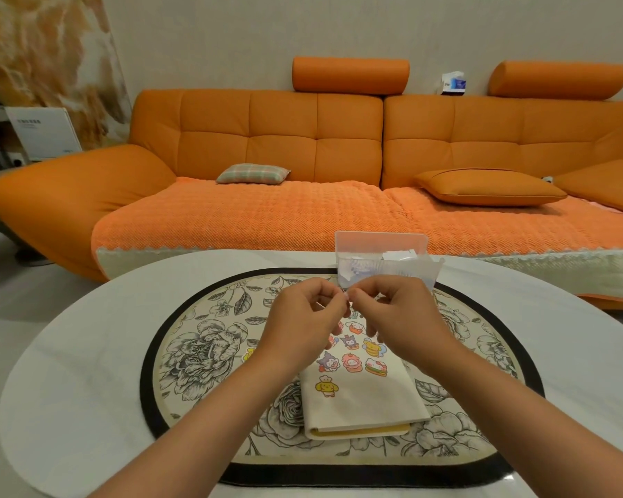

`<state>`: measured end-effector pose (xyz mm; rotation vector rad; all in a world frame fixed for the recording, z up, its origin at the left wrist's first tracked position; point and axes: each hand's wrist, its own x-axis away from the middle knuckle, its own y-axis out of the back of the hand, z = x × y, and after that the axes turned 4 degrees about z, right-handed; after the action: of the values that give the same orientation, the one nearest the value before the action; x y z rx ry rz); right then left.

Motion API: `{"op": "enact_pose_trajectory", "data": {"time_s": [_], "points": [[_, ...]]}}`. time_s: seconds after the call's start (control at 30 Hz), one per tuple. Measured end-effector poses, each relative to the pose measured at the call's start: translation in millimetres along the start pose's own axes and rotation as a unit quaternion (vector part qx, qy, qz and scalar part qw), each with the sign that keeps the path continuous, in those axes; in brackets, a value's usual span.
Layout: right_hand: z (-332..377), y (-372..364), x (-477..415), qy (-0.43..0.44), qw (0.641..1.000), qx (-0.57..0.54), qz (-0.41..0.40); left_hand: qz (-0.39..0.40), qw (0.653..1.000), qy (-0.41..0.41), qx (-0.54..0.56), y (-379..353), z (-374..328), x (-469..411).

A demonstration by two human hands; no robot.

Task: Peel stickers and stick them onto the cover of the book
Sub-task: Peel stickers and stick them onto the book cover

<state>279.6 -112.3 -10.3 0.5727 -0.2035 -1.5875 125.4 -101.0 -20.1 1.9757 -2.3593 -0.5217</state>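
At frame centre, over the cream fabric-covered book (365, 400) | our left hand (303, 312) and right hand (401, 312) both pinch one tiny pale sticker (348, 295), raised close to separate its backing, we reckon | book lies directly below, ready for sticking.

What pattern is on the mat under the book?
The mat has grey flowers and leaves on cream, with a black border; head view.

No legible text or labels
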Motion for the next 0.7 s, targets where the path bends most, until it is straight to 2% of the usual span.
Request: {"op": "enact_pose_trajectory", "data": {"time_s": [0.13,0.2,0.47,0.6,0.7], "points": [[3.2,0.4,-0.8,-0.057,0.991,-0.117,0.043,0.015,1.000,-0.018,-0.018,3.1,6.2,-4.6],[2.9,1.8,-1.0,-0.060,0.987,-0.138,0.056,0.027,0.999,-0.021,-0.022,5.4,8.1,-6.7],[-1.9,-0.2,-2.4,-0.068,0.987,-0.140,0.045,0.062,0.997,0.004,0.040,11.5,3.9,-5.9],[-5.4,-2.2,-2.9,-0.022,0.999,-0.048,0.000,0.084,0.994,0.025,0.068,14.9,5.8,-5.0],[-6.6,-3.7,-3.9,-0.010,0.999,-0.037,0.003,0.075,0.994,0.029,0.068,14.1,8.8,-4.8]]}}
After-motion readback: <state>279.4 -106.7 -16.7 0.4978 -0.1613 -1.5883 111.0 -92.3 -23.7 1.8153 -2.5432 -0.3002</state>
